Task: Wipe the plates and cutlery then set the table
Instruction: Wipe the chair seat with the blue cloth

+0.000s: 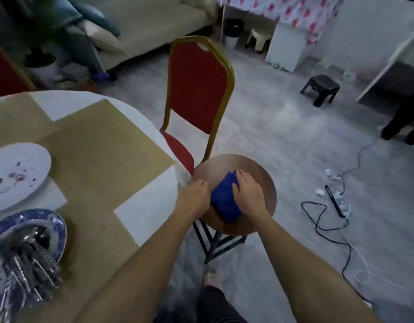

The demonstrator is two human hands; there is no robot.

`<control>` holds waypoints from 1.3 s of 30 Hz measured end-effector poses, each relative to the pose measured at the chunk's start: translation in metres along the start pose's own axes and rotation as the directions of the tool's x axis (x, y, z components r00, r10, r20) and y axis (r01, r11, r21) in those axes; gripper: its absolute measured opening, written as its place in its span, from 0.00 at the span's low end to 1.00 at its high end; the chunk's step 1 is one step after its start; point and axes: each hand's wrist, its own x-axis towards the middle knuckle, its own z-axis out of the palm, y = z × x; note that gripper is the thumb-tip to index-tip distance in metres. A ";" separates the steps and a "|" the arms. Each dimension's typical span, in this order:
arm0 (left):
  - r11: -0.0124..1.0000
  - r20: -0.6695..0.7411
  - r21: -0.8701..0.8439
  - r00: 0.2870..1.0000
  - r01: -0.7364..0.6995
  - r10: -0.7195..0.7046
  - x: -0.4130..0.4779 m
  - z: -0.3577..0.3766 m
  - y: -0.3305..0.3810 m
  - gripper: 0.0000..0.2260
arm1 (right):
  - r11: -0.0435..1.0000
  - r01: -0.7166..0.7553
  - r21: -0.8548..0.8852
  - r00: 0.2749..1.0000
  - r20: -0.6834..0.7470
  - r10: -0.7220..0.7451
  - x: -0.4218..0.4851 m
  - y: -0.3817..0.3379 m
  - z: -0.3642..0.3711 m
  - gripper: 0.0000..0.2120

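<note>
A folded blue cloth lies on a round wooden stool beside the table. My right hand rests on top of the cloth with fingers spread over it. My left hand grips the cloth's left edge with curled fingers. On the table at the left sit a white plate with purple stains and a blue patterned plate holding several pieces of silver cutlery.
A red chair with a gold frame stands between table and stool. Black cables and a white power strip lie on the floor at right. A black step stool and a sofa stand farther back.
</note>
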 end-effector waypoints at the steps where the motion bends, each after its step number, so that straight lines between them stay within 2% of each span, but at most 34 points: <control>1: 0.997 0.114 -0.015 0.991 0.078 -0.076 0.004 0.010 0.006 0.16 | 0.999 -0.032 0.004 0.999 0.028 0.032 0.002 0.009 0.002 0.25; 4: 0.944 0.273 -0.159 0.932 0.290 -0.240 0.007 0.035 0.022 0.21 | 0.994 -0.105 0.007 0.984 0.148 0.103 0.007 0.034 0.014 0.28; 6: 0.884 0.327 -0.225 0.886 0.411 -0.329 0.009 0.052 0.032 0.26 | 0.988 -0.150 0.036 0.962 0.236 0.138 0.010 0.045 0.020 0.30; 8: 0.843 0.322 -0.262 0.866 0.469 -0.382 0.012 0.062 0.041 0.31 | 0.989 -0.146 0.037 0.960 0.248 0.133 0.014 0.053 0.022 0.31; 11: 0.765 0.263 -0.366 0.848 0.530 -0.461 0.020 0.067 0.055 0.34 | 0.991 -0.130 0.034 0.972 0.201 0.121 0.021 0.058 0.025 0.31; 14: 0.663 0.242 -0.462 0.803 0.589 -0.545 0.029 0.067 0.065 0.36 | 0.964 -0.185 0.191 0.970 0.190 0.149 0.033 0.055 0.023 0.31; 17: 0.563 0.252 -0.489 0.725 0.667 -0.641 0.033 0.067 0.067 0.35 | 0.884 -0.277 0.377 0.950 0.247 0.193 0.040 0.056 0.023 0.30; 19: 0.523 0.260 -0.525 0.712 0.671 -0.652 0.033 0.066 0.066 0.32 | 0.844 -0.319 0.430 0.937 0.276 0.214 0.041 0.058 0.024 0.30; 21: 0.519 0.255 -0.572 0.739 0.636 -0.624 0.032 0.063 0.063 0.28 | 0.798 -0.393 0.458 0.906 0.339 0.251 0.044 0.059 0.020 0.28; 26: 0.471 0.288 -0.677 0.793 0.565 -0.537 0.033 0.046 0.050 0.22 | 0.751 -0.461 0.472 0.837 0.513 0.192 0.063 0.051 0.006 0.12; 29: 0.403 0.252 -0.747 0.786 0.528 -0.564 0.031 0.036 0.040 0.19 | 0.682 -0.464 0.566 0.828 0.550 0.107 0.078 0.022 -0.020 0.17; 32: 0.204 0.240 -0.863 0.730 0.463 -0.640 0.028 0.020 0.028 0.18 | 0.658 -0.415 0.628 0.828 0.560 -0.011 0.098 -0.015 -0.047 0.21; 35: -0.012 0.251 -0.943 0.686 0.333 -0.683 0.022 -0.006 0.015 0.19 | 0.666 -0.317 0.675 0.836 0.531 -0.141 0.115 -0.058 -0.074 0.21; 37: -0.185 0.354 -0.933 0.689 0.310 -0.633 0.018 -0.028 0.003 0.21 | 0.652 -0.251 0.716 0.830 0.506 -0.235 0.123 -0.088 -0.093 0.20; 39: -0.337 0.455 -0.886 0.731 0.318 -0.509 0.008 -0.053 -0.013 0.27 | 0.632 -0.178 0.755 0.814 0.474 -0.336 0.126 -0.125 -0.112 0.18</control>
